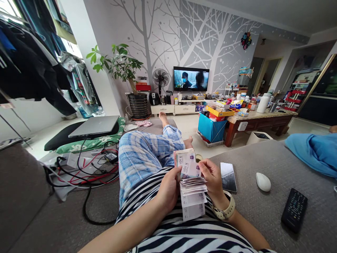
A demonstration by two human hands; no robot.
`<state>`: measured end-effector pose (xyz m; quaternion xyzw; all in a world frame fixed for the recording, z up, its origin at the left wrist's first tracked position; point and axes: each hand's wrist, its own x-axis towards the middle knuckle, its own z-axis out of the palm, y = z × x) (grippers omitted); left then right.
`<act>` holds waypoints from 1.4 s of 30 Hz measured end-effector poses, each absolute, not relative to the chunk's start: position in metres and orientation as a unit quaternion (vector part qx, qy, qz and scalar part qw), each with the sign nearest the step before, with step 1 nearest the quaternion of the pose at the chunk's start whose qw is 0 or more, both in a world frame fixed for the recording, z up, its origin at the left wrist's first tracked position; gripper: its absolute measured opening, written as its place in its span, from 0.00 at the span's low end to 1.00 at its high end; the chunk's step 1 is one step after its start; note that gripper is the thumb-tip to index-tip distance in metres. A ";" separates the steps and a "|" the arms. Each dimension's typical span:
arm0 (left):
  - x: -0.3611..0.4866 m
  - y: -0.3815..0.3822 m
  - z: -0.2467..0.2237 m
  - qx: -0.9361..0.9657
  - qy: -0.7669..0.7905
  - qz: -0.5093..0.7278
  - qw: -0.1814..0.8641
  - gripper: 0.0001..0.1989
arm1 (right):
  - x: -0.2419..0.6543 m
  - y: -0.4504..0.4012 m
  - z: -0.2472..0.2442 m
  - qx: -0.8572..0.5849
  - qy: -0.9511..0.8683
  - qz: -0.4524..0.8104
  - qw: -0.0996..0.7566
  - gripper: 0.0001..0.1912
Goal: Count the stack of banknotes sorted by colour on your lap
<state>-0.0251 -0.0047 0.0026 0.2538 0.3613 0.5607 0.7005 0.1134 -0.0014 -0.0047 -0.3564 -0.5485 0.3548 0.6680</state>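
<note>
A stack of banknotes [193, 189] is held over the striped shirt, its lower notes fanned downward. My left hand [170, 186] is closed on the left side of the stack, thumb on top. My right hand [212, 179] pinches the right edge of an upper note between thumb and fingers. A pale watch [226, 207] is on the right wrist. Just right of that hand, a phone [228, 176] lies on the grey sofa [247, 211].
On the sofa's right are a white mouse [263, 182], a black remote [294, 210] and blue cloth [313, 151]. Tangled cables [89, 172] and a laptop [94, 125] lie left. Ahead stand a blue bin [212, 129] and a cluttered table [252, 117].
</note>
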 end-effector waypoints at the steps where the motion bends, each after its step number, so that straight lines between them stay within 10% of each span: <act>1: -0.025 -0.005 0.003 0.254 0.360 0.562 0.700 0.14 | 0.113 -0.002 -0.005 -0.355 -0.549 0.355 0.669 0.16; 42: -0.026 -0.011 0.009 0.258 0.376 0.556 0.695 0.08 | 0.114 0.006 -0.007 -0.421 -0.542 0.352 0.637 0.22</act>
